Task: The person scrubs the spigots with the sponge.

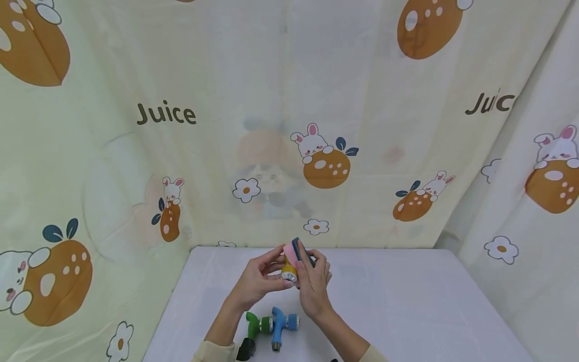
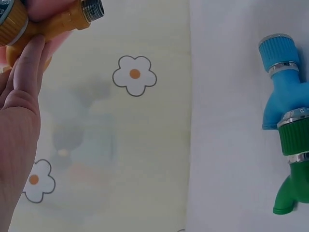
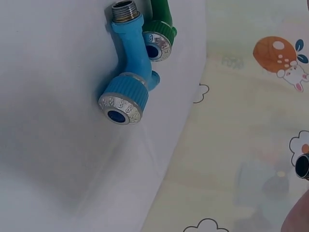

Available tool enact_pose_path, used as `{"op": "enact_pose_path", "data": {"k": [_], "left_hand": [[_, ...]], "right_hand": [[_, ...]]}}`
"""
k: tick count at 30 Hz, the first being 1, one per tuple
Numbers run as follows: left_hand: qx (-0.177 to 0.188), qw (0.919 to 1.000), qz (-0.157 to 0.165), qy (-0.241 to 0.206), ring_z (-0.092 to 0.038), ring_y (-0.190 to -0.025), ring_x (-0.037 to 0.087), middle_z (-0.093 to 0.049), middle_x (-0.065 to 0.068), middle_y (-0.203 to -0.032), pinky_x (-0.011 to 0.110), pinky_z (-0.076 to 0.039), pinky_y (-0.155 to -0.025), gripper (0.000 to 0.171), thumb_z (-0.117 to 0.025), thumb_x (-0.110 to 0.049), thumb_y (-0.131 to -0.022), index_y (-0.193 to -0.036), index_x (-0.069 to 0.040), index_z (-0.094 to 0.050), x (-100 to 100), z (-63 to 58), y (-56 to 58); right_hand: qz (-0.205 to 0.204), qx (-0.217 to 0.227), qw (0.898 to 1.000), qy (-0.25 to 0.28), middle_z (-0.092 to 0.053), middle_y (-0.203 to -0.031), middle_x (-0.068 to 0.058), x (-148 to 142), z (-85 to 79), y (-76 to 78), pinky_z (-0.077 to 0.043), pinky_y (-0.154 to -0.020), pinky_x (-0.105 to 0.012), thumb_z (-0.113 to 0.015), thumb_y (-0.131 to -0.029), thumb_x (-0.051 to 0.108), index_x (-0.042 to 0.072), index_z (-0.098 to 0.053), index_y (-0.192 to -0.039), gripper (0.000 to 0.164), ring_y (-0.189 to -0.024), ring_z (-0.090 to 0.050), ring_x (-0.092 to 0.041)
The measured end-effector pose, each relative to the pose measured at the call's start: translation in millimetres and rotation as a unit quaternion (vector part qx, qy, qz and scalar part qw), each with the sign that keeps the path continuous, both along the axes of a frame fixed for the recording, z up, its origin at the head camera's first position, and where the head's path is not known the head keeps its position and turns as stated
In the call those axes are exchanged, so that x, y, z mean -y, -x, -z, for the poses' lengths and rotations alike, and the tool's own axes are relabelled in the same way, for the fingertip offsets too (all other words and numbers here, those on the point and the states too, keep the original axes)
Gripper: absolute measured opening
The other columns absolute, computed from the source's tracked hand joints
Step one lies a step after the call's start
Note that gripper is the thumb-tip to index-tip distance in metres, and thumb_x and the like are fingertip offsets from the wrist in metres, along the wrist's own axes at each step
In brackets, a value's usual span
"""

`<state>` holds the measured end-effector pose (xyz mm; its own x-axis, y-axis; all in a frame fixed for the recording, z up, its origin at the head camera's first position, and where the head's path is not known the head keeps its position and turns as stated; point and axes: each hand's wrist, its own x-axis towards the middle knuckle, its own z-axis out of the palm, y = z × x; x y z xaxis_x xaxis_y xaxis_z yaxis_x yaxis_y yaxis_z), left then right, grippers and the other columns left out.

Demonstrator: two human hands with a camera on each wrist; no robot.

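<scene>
My left hand (image 1: 257,280) holds a yellow-orange water tap (image 1: 288,270) above the table, fingers on its far side and thumb near its silver-rimmed knob. In the left wrist view the threaded metal end of this tap (image 2: 72,18) points outward. My right hand (image 1: 314,286) grips a sponge (image 1: 290,253), pink on one face and dark blue on the other. Its pink side is pressed against the tap. Below the hands, a blue tap (image 1: 278,324) and a green tap (image 1: 254,326) lie side by side on the table.
The white-covered table (image 1: 398,296) extends to both sides. A black piece (image 1: 246,349) sits by the green tap's lower end, and a small dark thing (image 1: 334,360) shows at the bottom edge. A patterned curtain (image 1: 217,166) hangs behind the table.
</scene>
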<state>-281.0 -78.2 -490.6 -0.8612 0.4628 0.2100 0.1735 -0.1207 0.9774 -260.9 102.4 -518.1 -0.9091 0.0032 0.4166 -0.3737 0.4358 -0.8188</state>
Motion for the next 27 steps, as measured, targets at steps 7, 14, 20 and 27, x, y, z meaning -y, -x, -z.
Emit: {"op": "enact_pose_path", "data": {"k": [7,14,20,27], "left_hand": [[-0.013,0.9999,0.000,0.006,-0.062,-0.129,0.026,-0.063,0.018,-0.139,0.033,-0.059,-0.097,0.085,-0.085,-0.007,-0.085,-0.158,-0.020,-0.044,-0.3,-3.2,-0.5],[0.002,0.9980,-0.040,-0.048,-0.061,-0.128,0.020,-0.055,0.020,-0.141,0.032,-0.058,-0.099,0.085,-0.085,-0.001,-0.083,-0.156,-0.014,-0.043,6.9,4.6,2.3],[-0.013,0.9946,-0.065,-0.079,-0.059,-0.130,0.019,-0.053,0.019,-0.143,0.032,-0.058,-0.099,0.089,-0.083,0.002,-0.083,-0.159,-0.011,-0.038,13.1,8.1,6.4],[0.024,0.9911,-0.098,-0.087,-0.052,-0.138,0.027,-0.046,0.020,-0.147,0.029,-0.058,-0.098,0.089,-0.080,0.010,-0.082,-0.157,-0.016,-0.038,13.5,8.6,8.4]], "right_hand": [[0.000,-0.006,1.000,-0.017,-0.032,-0.145,-0.018,-5.0,-2.3,3.8,-0.020,-0.094,-0.049,-0.037,-0.114,0.032,0.036,-0.028,-0.165,0.052,-0.122,-0.027,-0.026],[-0.006,0.049,0.998,-0.050,-0.035,-0.147,-0.020,-9.1,1.4,7.7,-0.024,-0.096,-0.051,-0.037,-0.113,0.043,0.035,-0.032,-0.163,0.051,-0.130,-0.029,-0.031],[0.004,0.066,0.992,-0.104,-0.038,-0.143,-0.021,-13.8,10.1,9.9,-0.026,-0.095,-0.050,-0.038,-0.112,0.045,0.026,-0.036,-0.162,0.053,-0.126,-0.032,-0.033],[0.012,0.046,0.999,0.002,-0.038,-0.141,-0.012,-13.0,13.5,5.6,-0.032,-0.092,-0.043,-0.036,-0.114,0.040,0.036,-0.034,-0.162,0.049,-0.122,-0.033,-0.024]]}}
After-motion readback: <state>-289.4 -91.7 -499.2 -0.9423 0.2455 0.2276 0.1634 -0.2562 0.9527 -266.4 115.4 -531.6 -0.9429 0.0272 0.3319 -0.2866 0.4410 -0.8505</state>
